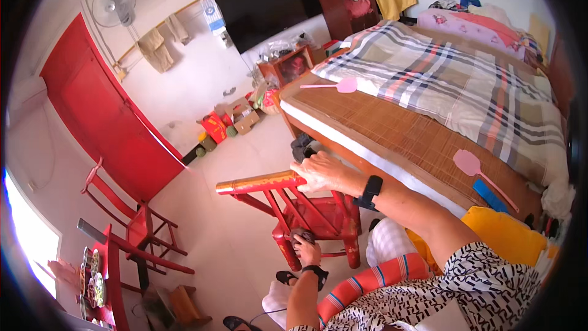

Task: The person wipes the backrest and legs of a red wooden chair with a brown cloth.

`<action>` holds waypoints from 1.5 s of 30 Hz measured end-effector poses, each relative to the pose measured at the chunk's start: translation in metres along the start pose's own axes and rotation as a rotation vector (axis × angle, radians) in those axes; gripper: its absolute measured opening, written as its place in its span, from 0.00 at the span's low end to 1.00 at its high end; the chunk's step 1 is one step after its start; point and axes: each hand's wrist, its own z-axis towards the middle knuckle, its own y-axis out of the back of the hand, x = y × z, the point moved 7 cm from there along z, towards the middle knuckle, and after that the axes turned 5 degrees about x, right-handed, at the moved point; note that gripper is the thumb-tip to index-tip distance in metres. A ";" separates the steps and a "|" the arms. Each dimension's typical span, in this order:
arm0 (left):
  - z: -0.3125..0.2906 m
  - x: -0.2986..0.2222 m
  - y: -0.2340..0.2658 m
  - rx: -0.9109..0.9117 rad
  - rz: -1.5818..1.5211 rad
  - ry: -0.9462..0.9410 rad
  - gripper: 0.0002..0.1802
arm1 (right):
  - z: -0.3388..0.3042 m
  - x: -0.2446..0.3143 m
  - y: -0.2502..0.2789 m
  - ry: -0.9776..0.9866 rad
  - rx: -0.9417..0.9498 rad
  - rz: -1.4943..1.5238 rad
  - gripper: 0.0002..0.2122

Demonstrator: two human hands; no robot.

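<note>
One bed (380, 116) at right bears two pink swatters (346, 86). Left stand two red chairs (334, 211); on the nearer, the right hand (320, 170) grips the top rail (257, 182), the left hand (306, 250) one dark cloth (299, 233)

A brown wooden-framed bed (286, 119) bears a tan woven mat (392, 122), a checked grey-and-white quilt (429, 67), two pink paddle-shaped flyswatters (467, 162) and a flat blue item (489, 196). On the pale, smooth floor (220, 220) stand a red wooden slat-backed chair (337, 214), a second red chair (139, 225) and a brown cardboard box (246, 121). Round dishes (99, 289) sit on a red wooden table (114, 270).
</note>
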 end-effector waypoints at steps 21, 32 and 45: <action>-0.005 -0.040 -0.044 0.466 -0.901 -0.028 0.33 | -0.006 0.017 0.021 0.023 -0.063 0.019 0.19; -0.029 -0.166 0.165 0.457 -1.546 -0.139 0.25 | -0.014 -0.010 0.018 -0.034 -0.035 -0.005 0.21; -0.004 -0.154 0.160 -0.024 -1.280 -0.242 0.50 | -0.007 0.009 0.016 -0.029 0.054 0.050 0.19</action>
